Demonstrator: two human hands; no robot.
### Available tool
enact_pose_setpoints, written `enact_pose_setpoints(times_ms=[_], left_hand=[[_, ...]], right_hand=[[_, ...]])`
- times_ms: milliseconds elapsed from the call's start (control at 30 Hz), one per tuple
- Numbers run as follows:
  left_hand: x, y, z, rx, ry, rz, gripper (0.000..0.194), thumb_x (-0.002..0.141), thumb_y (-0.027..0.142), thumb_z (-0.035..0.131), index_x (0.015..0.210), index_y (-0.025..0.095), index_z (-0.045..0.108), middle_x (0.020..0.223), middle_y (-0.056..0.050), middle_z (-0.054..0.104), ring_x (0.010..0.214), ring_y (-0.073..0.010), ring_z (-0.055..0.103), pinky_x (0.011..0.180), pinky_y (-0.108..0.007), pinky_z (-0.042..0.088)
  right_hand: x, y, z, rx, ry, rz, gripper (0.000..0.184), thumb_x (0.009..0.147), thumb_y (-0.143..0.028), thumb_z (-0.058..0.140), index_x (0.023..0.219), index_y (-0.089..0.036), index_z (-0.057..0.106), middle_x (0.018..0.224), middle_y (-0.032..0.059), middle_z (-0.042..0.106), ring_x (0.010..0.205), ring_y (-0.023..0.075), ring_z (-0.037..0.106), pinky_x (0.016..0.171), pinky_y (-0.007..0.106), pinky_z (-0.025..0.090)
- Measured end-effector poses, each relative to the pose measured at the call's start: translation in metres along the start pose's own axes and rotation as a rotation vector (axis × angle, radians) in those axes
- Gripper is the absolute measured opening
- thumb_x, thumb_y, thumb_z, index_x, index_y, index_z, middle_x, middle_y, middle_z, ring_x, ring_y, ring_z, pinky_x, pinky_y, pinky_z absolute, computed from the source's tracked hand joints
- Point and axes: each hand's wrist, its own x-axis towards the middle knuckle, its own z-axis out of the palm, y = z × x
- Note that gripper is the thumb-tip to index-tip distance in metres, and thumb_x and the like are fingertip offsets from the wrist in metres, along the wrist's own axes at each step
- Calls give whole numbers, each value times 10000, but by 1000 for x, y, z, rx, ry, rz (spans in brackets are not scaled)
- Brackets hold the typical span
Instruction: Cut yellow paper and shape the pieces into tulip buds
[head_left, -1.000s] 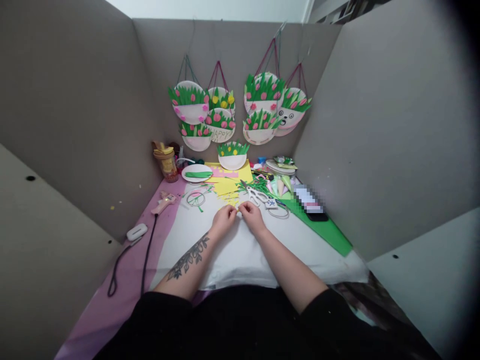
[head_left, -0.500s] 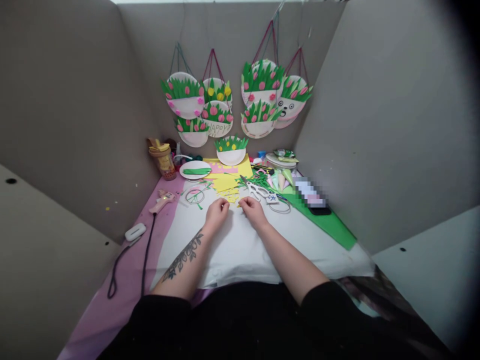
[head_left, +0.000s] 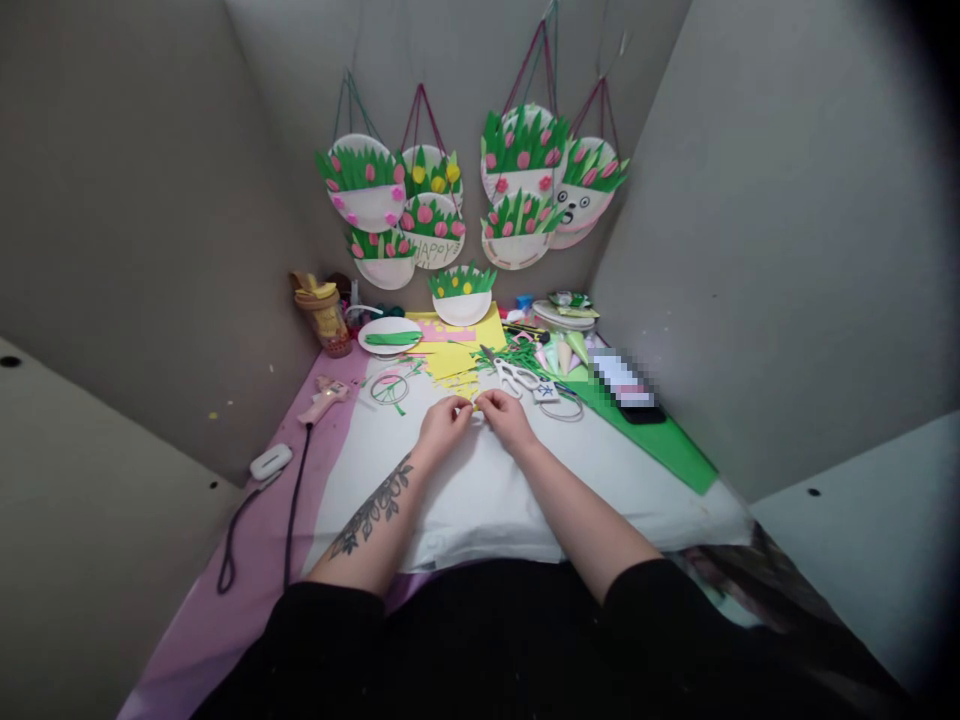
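Observation:
My left hand (head_left: 444, 428) and my right hand (head_left: 507, 418) meet fingertip to fingertip low over the white table cover (head_left: 491, 505). Both are pinched closed on a tiny yellow paper piece (head_left: 475, 406), mostly hidden by the fingers. Just beyond them lie yellow paper scraps (head_left: 459, 383) and a larger sheet of yellow paper (head_left: 450, 358). White-handled scissors (head_left: 517, 377) rest close past my right hand. A paper plate with green strips (head_left: 390, 337) sits farther back on the left.
Left are a pink glue gun (head_left: 324, 398) with a black cord, a white case (head_left: 271, 462) and a tumbler (head_left: 327, 318). A phone (head_left: 628, 385) lies on green paper (head_left: 675, 455) at right. Decorated paper plates (head_left: 461, 308) hang at the back between grey partitions (head_left: 750, 220).
My left hand has moved right until its fingertips meet those of my right hand at the yellow piece. The camera view has shifted slightly.

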Motion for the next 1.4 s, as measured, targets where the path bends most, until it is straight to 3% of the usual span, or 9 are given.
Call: enact_pose_setpoints(times_ms=[367,567,1000,1167,1400], left_hand=[[5,1,0,-21,27,-52,210,839,289,482,792,179,654,755,-16,670,683,-145,563,645,-246,405],[8,-2,-1,-34,52,-73,193,820,283,494,764,178,646,726,-9,659,667,-143,560,634,-247,404],[12,-2,1,-48,45,-72,177,818,266,471,728,178,597,681,11,603,656,-133,536,627,-239,399],[10,3,2,-42,-1,-31,173,824,277,488,749,181,611,700,7,619,658,-133,533,627,-240,395],[7,4,2,-19,-29,1,186,838,295,489,772,185,624,723,-4,630,667,-138,531,634,-245,386]], right_hand=[[3,2,-1,53,42,66,373,766,-535,531,813,-180,635,614,1,575,488,108,426,427,227,301],[3,1,0,48,-3,83,270,716,-446,597,726,-178,627,681,15,622,513,103,461,446,219,332],[3,-1,2,57,-1,49,218,695,-379,617,807,-192,608,650,-21,574,571,124,484,517,239,384],[2,-2,1,53,-8,17,210,667,-377,660,741,-194,589,668,-25,574,626,129,496,596,252,411],[4,2,-1,38,-34,29,206,700,-391,632,684,-206,542,553,-54,479,551,122,432,520,242,348]])
